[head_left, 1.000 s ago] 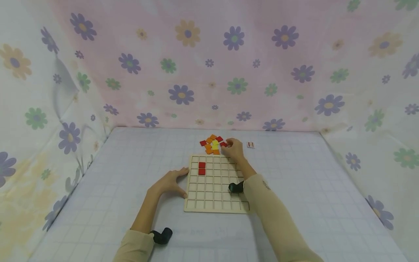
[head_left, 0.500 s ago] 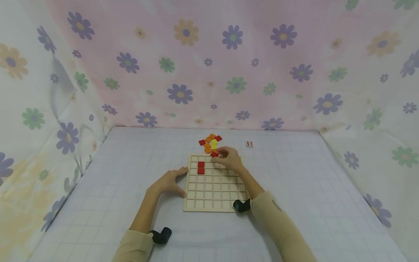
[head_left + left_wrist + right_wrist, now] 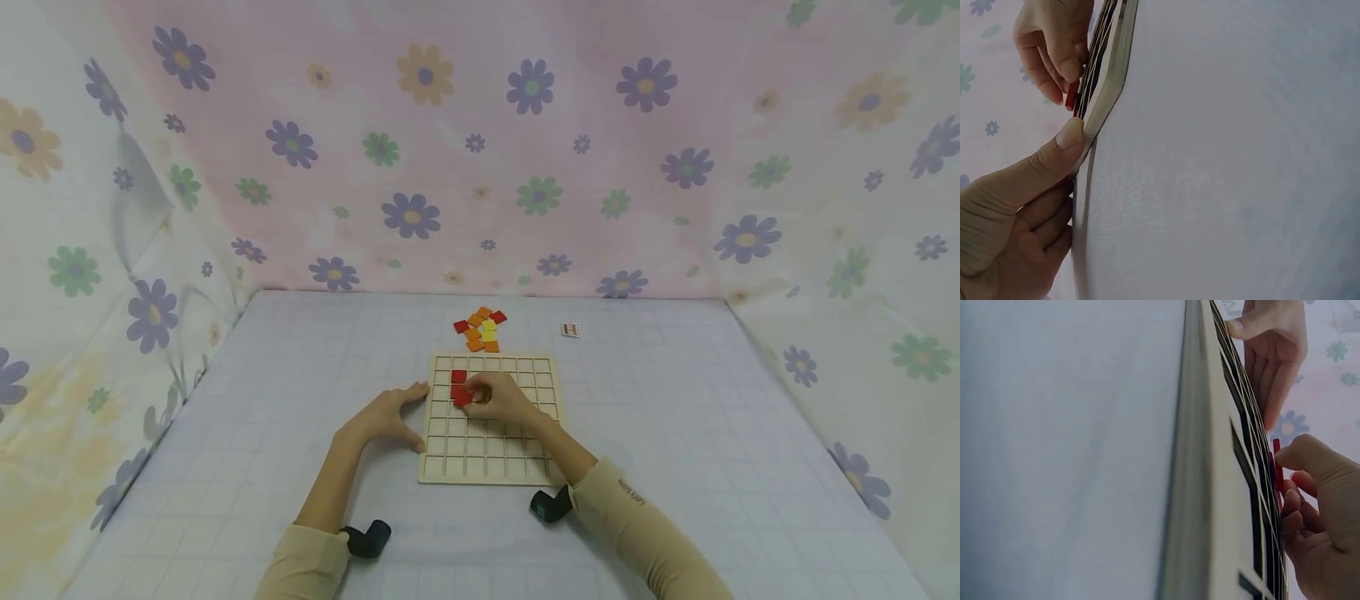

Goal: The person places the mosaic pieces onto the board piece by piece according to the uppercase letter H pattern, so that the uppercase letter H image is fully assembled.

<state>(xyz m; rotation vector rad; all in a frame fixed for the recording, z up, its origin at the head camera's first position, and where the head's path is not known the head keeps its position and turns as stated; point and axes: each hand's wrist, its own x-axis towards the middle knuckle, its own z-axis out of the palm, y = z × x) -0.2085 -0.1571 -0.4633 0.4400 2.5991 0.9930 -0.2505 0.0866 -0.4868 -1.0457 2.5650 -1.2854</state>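
A wooden grid board (image 3: 480, 469) lies on the white cloth, two red square tiles (image 3: 458, 377) set one below the other in its upper left cells. My right hand (image 3: 504, 400) pinches another red tile (image 3: 462, 400) between thumb and fingers, tilted just over the cell below that pair. In the right wrist view this tile (image 3: 1277, 464) stands edge-on close to the grid. Along the board's left edge my left hand (image 3: 386, 417) rests with thumb and forefinger spread. The left wrist view shows its thumb (image 3: 1070, 134) touching the rim.
Behind the board lies a loose group of orange tiles (image 3: 475, 320), yellow tiles (image 3: 489, 336) and red tiles (image 3: 461, 327). A small printed card (image 3: 571, 330) lies to their right. Flowered cloth (image 3: 480, 167) hangs at the back and sides.
The right hand has carried a red tile from the group behind the board towards me and left, over the grid. The left hand stays at the board's left edge.
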